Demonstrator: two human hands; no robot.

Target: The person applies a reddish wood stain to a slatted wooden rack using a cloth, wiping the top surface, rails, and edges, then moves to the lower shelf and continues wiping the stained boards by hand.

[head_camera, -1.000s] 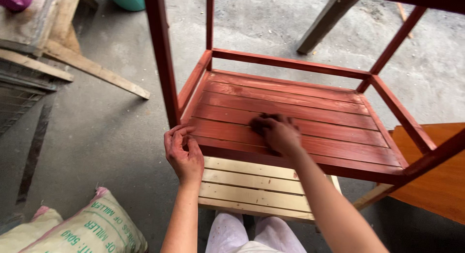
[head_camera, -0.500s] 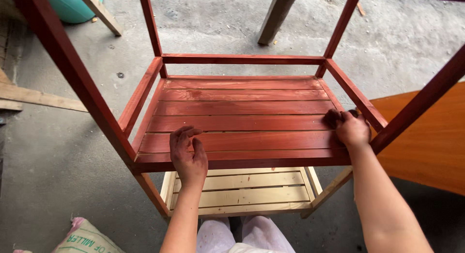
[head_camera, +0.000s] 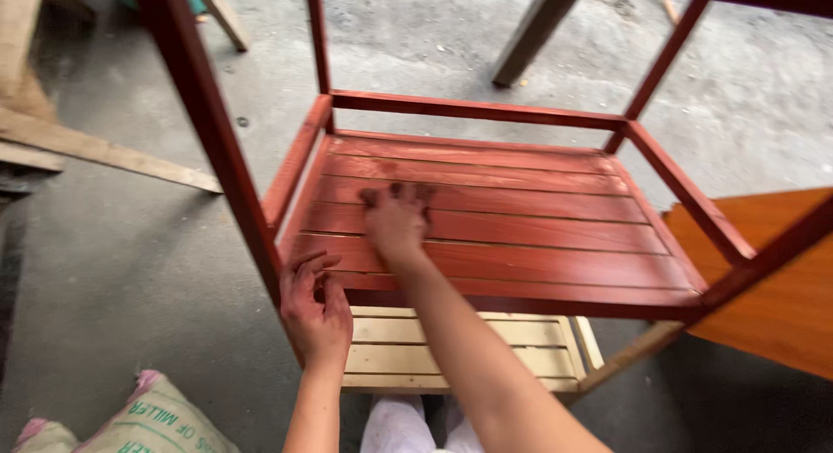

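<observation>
- Head view: a person's right hand (head_camera: 396, 223), stained dark red and blurred, presses flat with fingers spread on the red-stained slatted wooden shelf (head_camera: 495, 219) of a red wooden rack frame (head_camera: 204, 123), gripping nothing.
- Left hand (head_camera: 317, 310) rests open at the shelf's front left corner beside the post, fingers loosely curled, holding nothing.
- Judged step: rubbing stain across the slats; working further calls for even pressure along the grain.
- Beneath sits an unstained pale slatted shelf (head_camera: 460, 357).
- Around: grey concrete floor (head_camera: 113, 271), printed woven sack (head_camera: 152, 423), loose timber plank (head_camera: 104, 149), orange board (head_camera: 781, 288).
</observation>
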